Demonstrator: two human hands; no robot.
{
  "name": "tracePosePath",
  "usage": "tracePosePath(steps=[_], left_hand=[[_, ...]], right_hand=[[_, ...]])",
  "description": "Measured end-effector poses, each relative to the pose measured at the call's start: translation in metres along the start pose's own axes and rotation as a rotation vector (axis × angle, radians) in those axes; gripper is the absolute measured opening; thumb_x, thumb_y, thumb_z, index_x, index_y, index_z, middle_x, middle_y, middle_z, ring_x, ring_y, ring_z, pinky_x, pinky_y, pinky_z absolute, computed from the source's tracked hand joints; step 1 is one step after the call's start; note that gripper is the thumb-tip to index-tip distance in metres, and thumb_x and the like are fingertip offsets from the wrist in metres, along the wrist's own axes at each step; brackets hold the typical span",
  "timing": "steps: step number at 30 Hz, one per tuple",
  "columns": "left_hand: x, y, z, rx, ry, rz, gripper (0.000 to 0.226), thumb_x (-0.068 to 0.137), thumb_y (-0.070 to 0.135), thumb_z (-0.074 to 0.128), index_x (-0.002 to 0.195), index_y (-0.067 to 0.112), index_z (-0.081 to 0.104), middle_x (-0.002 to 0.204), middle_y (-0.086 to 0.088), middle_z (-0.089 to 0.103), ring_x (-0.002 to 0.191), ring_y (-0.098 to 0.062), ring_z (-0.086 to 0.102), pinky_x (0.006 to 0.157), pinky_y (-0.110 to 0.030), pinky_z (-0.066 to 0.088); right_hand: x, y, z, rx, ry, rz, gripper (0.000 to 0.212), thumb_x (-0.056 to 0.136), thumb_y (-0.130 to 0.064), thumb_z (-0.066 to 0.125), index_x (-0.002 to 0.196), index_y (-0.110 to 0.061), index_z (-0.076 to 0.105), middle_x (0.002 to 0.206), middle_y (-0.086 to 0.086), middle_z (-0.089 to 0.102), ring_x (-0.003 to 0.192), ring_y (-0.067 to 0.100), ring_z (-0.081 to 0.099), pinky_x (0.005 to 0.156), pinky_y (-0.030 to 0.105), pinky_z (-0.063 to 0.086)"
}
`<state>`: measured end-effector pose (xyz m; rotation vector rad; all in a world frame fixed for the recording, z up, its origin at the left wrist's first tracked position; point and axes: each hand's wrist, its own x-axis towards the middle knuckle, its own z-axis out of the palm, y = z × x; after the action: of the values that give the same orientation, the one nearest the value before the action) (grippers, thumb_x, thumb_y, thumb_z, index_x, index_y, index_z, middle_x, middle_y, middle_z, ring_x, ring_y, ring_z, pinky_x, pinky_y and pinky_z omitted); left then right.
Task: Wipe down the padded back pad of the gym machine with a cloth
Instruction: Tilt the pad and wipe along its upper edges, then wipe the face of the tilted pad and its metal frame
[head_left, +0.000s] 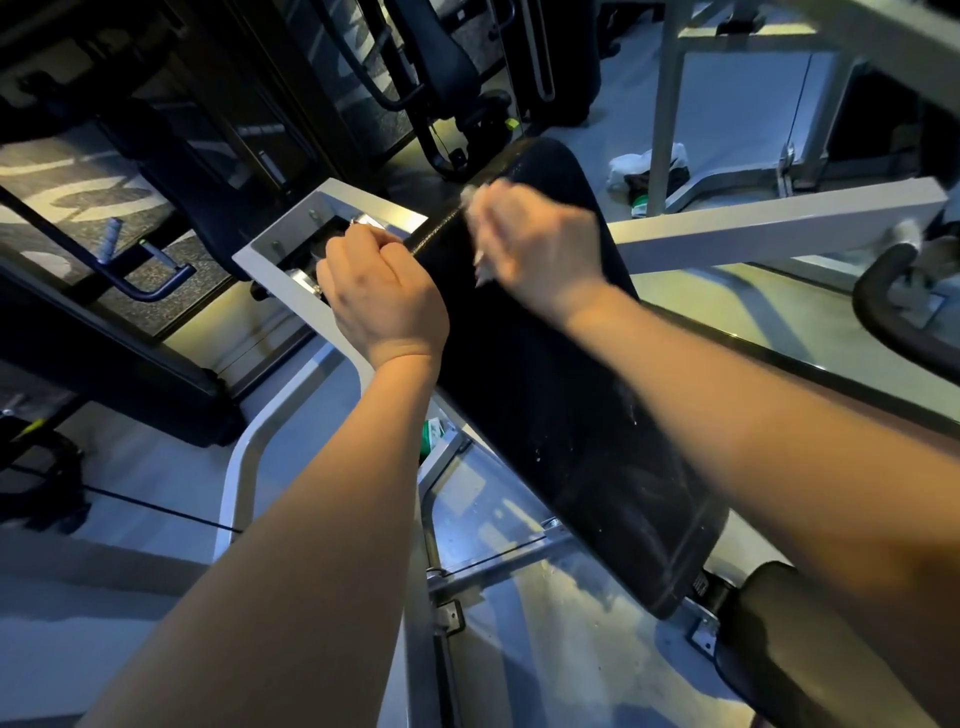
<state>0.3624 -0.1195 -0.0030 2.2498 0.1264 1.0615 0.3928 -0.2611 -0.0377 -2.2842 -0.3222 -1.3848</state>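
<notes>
The black padded back pad (540, 395) runs diagonally from the upper middle down to the lower right, with pale smears near its lower end. My right hand (540, 249) grips a small white cloth (480, 228) against the pad's upper part; only the cloth's edges show past my fingers, and the hand is blurred. My left hand (382, 296) is curled round the pad's upper left edge, beside the white metal bracket (291, 234).
White machine frame tubes (769, 223) cross behind and below the pad. A black seat pad (810, 649) lies at the lower right. Dark gym machines (447, 73) stand at the back. A white bag with dark items (644, 171) lies on the floor.
</notes>
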Motion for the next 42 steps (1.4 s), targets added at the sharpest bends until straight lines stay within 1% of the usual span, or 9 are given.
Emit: tracePosePath(steps=[6, 11, 15, 19, 23, 27, 30, 37, 42], left_hand=[[0.0, -0.001, 0.002, 0.011, 0.016, 0.008, 0.024, 0.088, 0.015, 0.037, 0.086, 0.007, 0.06, 0.085, 0.001, 0.048, 0.083, -0.015, 0.038, 0.068, -0.004, 0.024], [-0.001, -0.001, 0.003, 0.068, 0.019, 0.031, 0.02, 0.089, 0.016, 0.038, 0.086, 0.01, 0.057, 0.086, 0.002, 0.048, 0.085, -0.016, 0.038, 0.064, -0.021, 0.018], [-0.001, -0.003, 0.002, 0.089, -0.002, 0.049, 0.021, 0.09, 0.018, 0.038, 0.088, 0.009, 0.057, 0.087, 0.001, 0.048, 0.086, -0.017, 0.039, 0.067, -0.024, 0.018], [0.0, 0.003, -0.006, 0.037, -0.063, -0.011, 0.027, 0.091, 0.023, 0.036, 0.093, 0.007, 0.058, 0.095, -0.004, 0.052, 0.093, -0.02, 0.043, 0.076, -0.025, 0.027], [-0.03, -0.004, -0.016, -0.093, -0.124, -0.043, 0.026, 0.092, 0.024, 0.046, 0.112, 0.012, 0.057, 0.121, -0.007, 0.046, 0.114, -0.025, 0.043, 0.097, -0.03, 0.03], [-0.085, -0.001, -0.014, -0.443, -0.02, -0.473, 0.037, 0.1, 0.03, 0.042, 0.134, 0.018, 0.044, 0.128, 0.003, 0.033, 0.117, -0.016, 0.041, 0.096, -0.034, 0.034], [-0.111, 0.001, -0.005, -0.537, -0.058, -0.73, 0.044, 0.108, 0.034, 0.03, 0.149, 0.018, 0.037, 0.145, 0.001, 0.032, 0.123, -0.006, 0.032, 0.097, -0.023, 0.022], [-0.128, -0.023, 0.018, -0.495, -0.105, -0.612, 0.059, 0.109, 0.045, 0.02, 0.159, 0.017, 0.014, 0.167, 0.0, 0.011, 0.153, -0.013, 0.007, 0.112, -0.007, 0.002], [-0.13, -0.02, 0.018, -0.606, -0.081, -0.66, 0.057, 0.109, 0.039, 0.027, 0.159, 0.014, 0.017, 0.166, -0.003, 0.018, 0.15, -0.019, 0.019, 0.07, 0.018, 0.015]], right_hand=[[0.009, 0.043, 0.008, -0.023, -0.008, 0.62, 0.037, 0.11, -0.038, 0.036, 0.105, -0.006, 0.055, 0.076, 0.008, 0.065, 0.073, 0.037, 0.064, 0.055, 0.034, 0.027], [-0.076, -0.033, 0.003, 0.053, 0.098, 0.369, 0.028, 0.105, -0.023, 0.059, 0.079, -0.011, 0.057, 0.06, 0.002, 0.057, 0.048, 0.025, 0.059, 0.042, 0.026, 0.03], [-0.177, -0.045, -0.007, 0.109, -0.135, 0.137, 0.017, 0.109, -0.031, 0.049, 0.1, -0.018, 0.055, 0.072, 0.001, 0.062, 0.047, 0.025, 0.056, 0.037, 0.037, 0.043], [-0.198, -0.034, -0.031, 0.117, -0.397, 0.22, 0.039, 0.111, -0.044, 0.023, 0.099, -0.017, 0.049, 0.078, 0.001, 0.066, 0.052, 0.028, 0.062, 0.038, 0.033, 0.041], [-0.185, -0.012, -0.056, 0.192, -0.429, 0.45, 0.033, 0.107, -0.043, 0.039, 0.105, -0.014, 0.054, 0.096, 0.005, 0.073, 0.081, 0.036, 0.07, 0.058, 0.039, 0.047], [-0.162, 0.004, -0.06, 0.25, -0.44, 0.55, 0.025, 0.105, -0.041, 0.048, 0.113, -0.017, 0.05, 0.101, 0.008, 0.072, 0.091, 0.037, 0.067, 0.068, 0.043, 0.049], [-0.158, -0.006, -0.054, 0.287, -0.459, 0.481, 0.024, 0.104, -0.039, 0.049, 0.115, -0.017, 0.05, 0.106, 0.007, 0.07, 0.091, 0.037, 0.066, 0.068, 0.044, 0.05], [-0.253, -0.033, -0.031, 0.164, -0.506, 0.264, 0.022, 0.099, -0.028, 0.043, 0.11, -0.015, 0.056, 0.091, 0.006, 0.066, 0.059, 0.033, 0.061, 0.049, 0.034, 0.042], [-0.269, -0.026, -0.043, 0.136, -0.499, 0.262, 0.007, 0.097, -0.023, 0.048, 0.099, -0.017, 0.051, 0.079, 0.006, 0.062, 0.056, 0.032, 0.061, 0.054, 0.036, 0.047]])
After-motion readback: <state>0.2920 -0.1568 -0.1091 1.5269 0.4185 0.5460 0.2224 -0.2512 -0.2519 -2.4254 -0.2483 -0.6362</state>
